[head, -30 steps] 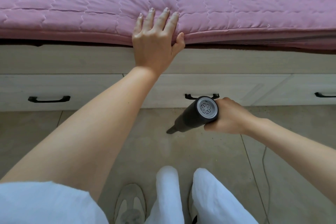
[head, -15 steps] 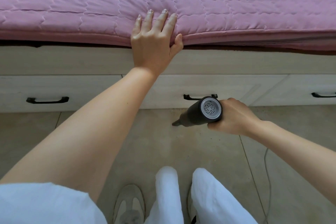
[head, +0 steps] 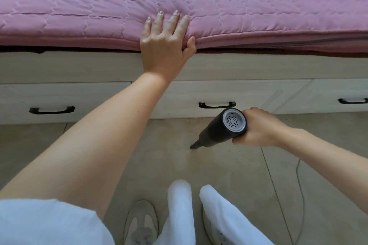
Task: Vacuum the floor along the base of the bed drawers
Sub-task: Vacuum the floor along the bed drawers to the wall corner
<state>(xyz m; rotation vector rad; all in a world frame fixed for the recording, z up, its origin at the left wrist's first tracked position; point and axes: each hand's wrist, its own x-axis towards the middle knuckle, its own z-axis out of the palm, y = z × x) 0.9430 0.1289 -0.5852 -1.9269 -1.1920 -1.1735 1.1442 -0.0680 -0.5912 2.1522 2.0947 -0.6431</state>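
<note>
My right hand point(head: 258, 128) grips a black handheld vacuum point(head: 218, 132) with a grey vented rear cap. Its narrow nozzle tip point(head: 194, 146) points down-left at the tiled floor point(head: 159, 165), a short way in front of the middle bed drawer point(head: 229, 95). Fine crumbs point(head: 194, 123) lie on the floor along the drawer base right of the nozzle. My left hand point(head: 165, 43) rests flat with straight fingers on the edge of the pink quilted mattress point(head: 239, 6), thumb hooked at its side.
Three pale wood drawers with black handles point(head: 51, 110) run under the bed. My legs in white trousers point(head: 180, 211) and a grey shoe point(head: 140, 225) stand on the tiles near the bottom edge. A thin cable point(head: 300, 195) lies on the floor at right.
The vacuum's nozzle went toward the drawer base half a second ago and has now pulled back down-left on the floor. My left hand stays on the mattress edge.
</note>
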